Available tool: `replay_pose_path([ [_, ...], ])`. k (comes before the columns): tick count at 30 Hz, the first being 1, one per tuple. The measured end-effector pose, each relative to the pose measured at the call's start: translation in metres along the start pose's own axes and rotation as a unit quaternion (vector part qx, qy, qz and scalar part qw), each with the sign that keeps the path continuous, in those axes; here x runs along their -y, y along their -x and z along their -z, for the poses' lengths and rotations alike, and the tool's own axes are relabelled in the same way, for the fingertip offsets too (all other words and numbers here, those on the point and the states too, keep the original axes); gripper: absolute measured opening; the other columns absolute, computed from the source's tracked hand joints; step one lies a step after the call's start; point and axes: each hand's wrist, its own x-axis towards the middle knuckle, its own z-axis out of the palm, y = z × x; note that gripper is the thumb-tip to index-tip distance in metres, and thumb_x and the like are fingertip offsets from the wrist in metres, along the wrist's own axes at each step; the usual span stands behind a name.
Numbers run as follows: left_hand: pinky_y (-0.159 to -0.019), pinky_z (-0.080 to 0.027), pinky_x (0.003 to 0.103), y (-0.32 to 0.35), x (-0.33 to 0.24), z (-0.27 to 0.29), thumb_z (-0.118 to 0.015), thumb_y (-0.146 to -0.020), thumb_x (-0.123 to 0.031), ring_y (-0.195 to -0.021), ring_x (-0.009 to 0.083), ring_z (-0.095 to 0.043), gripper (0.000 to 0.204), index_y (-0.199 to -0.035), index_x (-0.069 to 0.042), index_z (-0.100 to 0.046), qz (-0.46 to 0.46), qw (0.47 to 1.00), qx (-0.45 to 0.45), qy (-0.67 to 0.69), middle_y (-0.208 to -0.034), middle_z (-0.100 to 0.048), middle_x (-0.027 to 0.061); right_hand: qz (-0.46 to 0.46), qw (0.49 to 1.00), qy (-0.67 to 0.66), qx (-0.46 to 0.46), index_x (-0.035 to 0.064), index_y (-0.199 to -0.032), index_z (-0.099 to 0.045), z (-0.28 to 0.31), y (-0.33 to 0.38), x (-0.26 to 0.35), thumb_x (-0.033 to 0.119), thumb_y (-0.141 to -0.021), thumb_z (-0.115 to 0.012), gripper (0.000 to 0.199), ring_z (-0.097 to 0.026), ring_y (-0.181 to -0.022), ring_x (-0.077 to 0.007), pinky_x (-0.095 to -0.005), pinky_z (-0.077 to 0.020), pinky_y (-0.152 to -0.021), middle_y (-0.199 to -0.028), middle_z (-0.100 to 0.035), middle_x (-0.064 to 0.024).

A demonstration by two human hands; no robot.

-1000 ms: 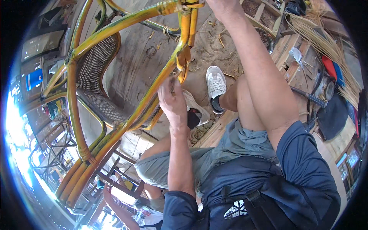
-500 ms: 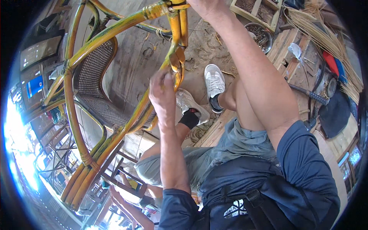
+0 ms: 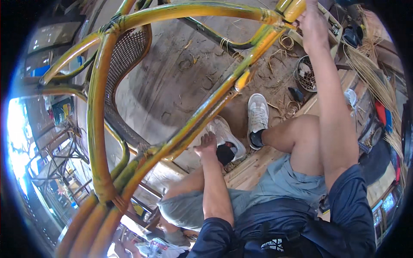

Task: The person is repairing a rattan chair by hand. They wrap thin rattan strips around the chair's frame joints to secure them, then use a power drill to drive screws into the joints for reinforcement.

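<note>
A large rattan chair frame of yellow poles with dark green streaks slants across the left and middle of the view. Thin cane bindings wrap its joints. My right hand reaches far forward and grips the frame's upper right end; part of its fingers is hidden there. Just below the long slanting poles is my left hand, open, its fingers apart and holding nothing. A dark woven seat panel shows behind the frame's curved pole.
On the right stand a round bowl of scraps, a divided wooden tray and a bundle of cane strips. Cane offcuts litter the floor around my shoes. Another person's arm shows at the lower left.
The rattan frame has swung, its upper end going right along with my right hand. My left hand has come off the slanting pole and dropped lower, toward my knee.
</note>
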Motion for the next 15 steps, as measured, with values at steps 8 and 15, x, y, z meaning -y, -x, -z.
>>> replay_pose_path([
  [8, -0.11, -0.026, 0.053, -0.064, -0.039, -0.02, -0.032, -0.092, -0.052, -0.14, 0.0289, -0.026, 0.07, -0.149, -0.015, -0.02, -0.081, 0.985, -0.091, -0.125, -0.155, -0.022, 0.0069, 0.137, 0.929, -0.13, 0.318, -0.0019, -0.127, -0.048, 0.046, -0.01, -0.015, 0.062, -0.089, -0.048, 0.075, -0.047, -0.12, -0.028, -0.0417, -0.0393, -0.1, -0.126, -0.052, -0.017],
  [15, -0.11, -0.027, 0.053, -0.066, -0.037, -0.016, -0.031, -0.092, -0.053, -0.139, 0.0298, -0.028, 0.069, -0.149, -0.015, -0.022, -0.092, 0.985, -0.077, -0.126, -0.153, -0.024, 0.0076, 0.05, 0.902, -0.268, 0.335, 0.009, -0.13, -0.039, 0.041, -0.03, -0.011, 0.034, -0.1, -0.043, 0.04, -0.055, -0.086, -0.0119, -0.026, -0.048, -0.069, -0.114, -0.052, -0.0102],
])
